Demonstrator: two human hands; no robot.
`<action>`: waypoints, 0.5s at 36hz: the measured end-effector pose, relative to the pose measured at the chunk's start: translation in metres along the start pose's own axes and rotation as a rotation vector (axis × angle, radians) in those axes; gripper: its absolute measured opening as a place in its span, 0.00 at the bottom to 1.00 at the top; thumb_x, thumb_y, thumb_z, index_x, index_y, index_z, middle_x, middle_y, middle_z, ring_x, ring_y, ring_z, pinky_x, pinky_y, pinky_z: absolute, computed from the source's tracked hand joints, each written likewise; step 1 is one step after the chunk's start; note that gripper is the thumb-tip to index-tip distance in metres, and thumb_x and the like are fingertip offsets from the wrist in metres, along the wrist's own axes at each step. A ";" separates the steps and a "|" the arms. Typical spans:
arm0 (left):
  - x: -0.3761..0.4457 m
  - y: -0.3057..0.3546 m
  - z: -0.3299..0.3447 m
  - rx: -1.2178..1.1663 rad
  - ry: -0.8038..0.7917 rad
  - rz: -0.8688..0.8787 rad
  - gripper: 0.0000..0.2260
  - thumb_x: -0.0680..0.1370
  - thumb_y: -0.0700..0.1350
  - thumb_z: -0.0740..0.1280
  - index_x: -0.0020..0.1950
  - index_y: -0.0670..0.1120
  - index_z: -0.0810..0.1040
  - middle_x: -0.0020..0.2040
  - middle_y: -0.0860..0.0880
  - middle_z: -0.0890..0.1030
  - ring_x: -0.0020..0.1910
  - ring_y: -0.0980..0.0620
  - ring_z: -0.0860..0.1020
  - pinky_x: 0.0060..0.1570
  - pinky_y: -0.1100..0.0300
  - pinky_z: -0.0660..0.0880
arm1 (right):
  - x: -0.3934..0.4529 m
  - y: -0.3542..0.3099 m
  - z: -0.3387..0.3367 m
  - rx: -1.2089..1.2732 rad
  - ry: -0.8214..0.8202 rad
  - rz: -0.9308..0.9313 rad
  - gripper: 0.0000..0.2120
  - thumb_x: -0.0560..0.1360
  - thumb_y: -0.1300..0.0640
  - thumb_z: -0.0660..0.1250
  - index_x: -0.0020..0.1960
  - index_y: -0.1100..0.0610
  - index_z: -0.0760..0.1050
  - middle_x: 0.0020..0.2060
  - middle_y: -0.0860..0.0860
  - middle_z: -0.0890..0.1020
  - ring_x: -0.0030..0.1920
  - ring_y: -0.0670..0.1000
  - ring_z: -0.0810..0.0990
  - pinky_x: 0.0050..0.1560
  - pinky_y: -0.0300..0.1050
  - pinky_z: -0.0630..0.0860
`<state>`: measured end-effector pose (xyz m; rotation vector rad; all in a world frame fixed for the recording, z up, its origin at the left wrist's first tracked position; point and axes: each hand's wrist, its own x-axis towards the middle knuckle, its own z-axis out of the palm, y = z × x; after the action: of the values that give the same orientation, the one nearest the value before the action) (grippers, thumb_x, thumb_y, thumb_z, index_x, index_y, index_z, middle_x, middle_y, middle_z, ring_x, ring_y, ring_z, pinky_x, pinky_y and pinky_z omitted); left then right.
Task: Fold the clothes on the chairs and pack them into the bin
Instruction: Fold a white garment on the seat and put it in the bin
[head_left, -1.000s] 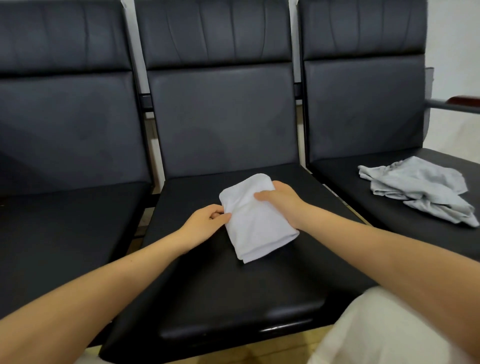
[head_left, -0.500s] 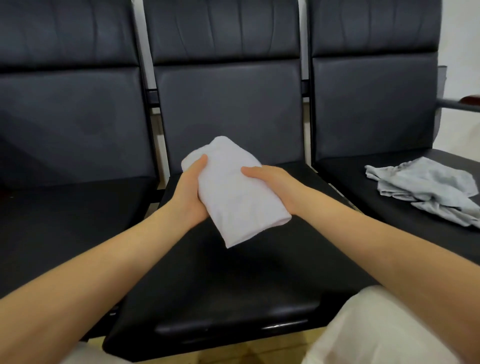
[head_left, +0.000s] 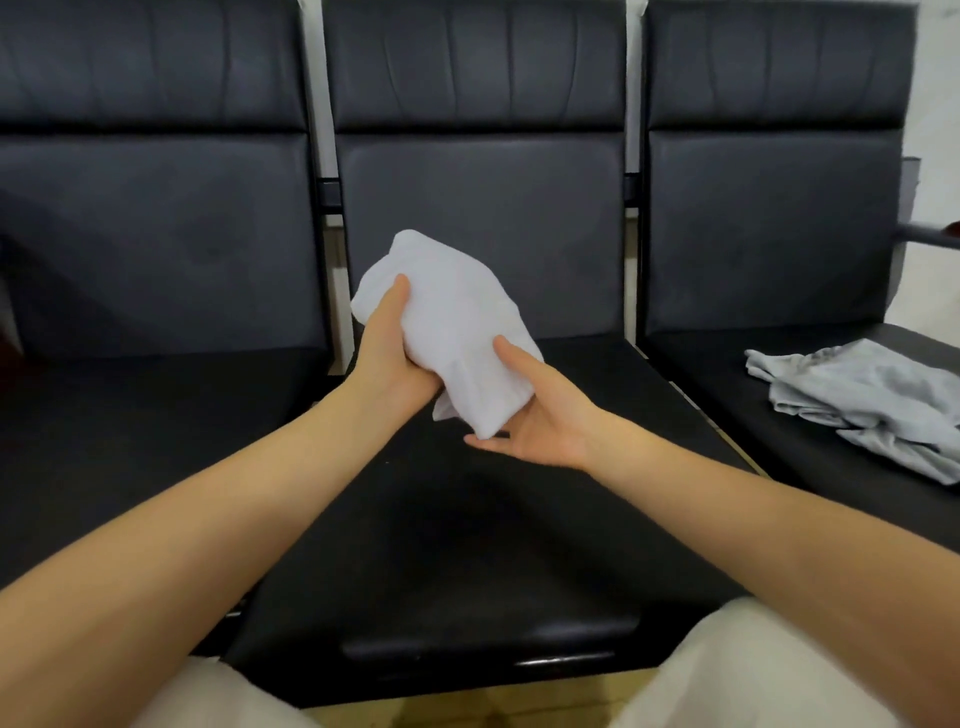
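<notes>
Three black padded chairs are seen in a row, with a pale wall showing in the gaps between their backs. The left chair carries nothing on its seat. Above the middle chair, a folded white cloth is held clear of the seat, in front of the backrest. It is gripped at its left side by the left hand, the thumb laid up along the fabric and the other fingers hidden behind it. Its lower right end is cradled by the right hand, palm turned up, thumb pressed on the cloth's side and fingers stretched out beneath it. On the right chair, a crumpled grey garment is left lying unfolded on the seat, well apart from the hands. Light trousers are seen at the bottom edge, before the chairs.
</notes>
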<state>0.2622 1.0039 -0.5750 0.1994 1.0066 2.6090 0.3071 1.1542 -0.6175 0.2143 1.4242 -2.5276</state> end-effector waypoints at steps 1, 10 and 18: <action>-0.002 0.002 0.000 0.011 -0.006 0.023 0.16 0.81 0.51 0.62 0.66 0.46 0.73 0.59 0.43 0.81 0.59 0.44 0.80 0.54 0.48 0.78 | 0.001 0.000 0.002 0.043 0.000 -0.057 0.30 0.68 0.50 0.75 0.68 0.52 0.71 0.60 0.55 0.81 0.61 0.59 0.79 0.61 0.60 0.75; -0.039 0.048 -0.027 0.051 0.145 0.175 0.15 0.79 0.51 0.64 0.64 0.48 0.74 0.55 0.45 0.84 0.55 0.44 0.82 0.59 0.45 0.76 | -0.001 0.002 0.030 -0.053 0.194 -0.157 0.19 0.78 0.57 0.66 0.68 0.58 0.71 0.59 0.55 0.80 0.59 0.56 0.79 0.55 0.52 0.78; -0.079 0.078 -0.067 0.020 0.246 -0.125 0.31 0.75 0.67 0.61 0.65 0.43 0.75 0.59 0.42 0.82 0.58 0.42 0.80 0.60 0.48 0.75 | 0.002 0.006 0.041 -0.400 0.355 -0.060 0.13 0.77 0.57 0.67 0.60 0.60 0.75 0.42 0.54 0.81 0.40 0.52 0.80 0.35 0.45 0.74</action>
<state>0.2986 0.8796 -0.5729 -0.1798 1.0875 2.5524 0.3063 1.1158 -0.6016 0.5737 2.0593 -2.2595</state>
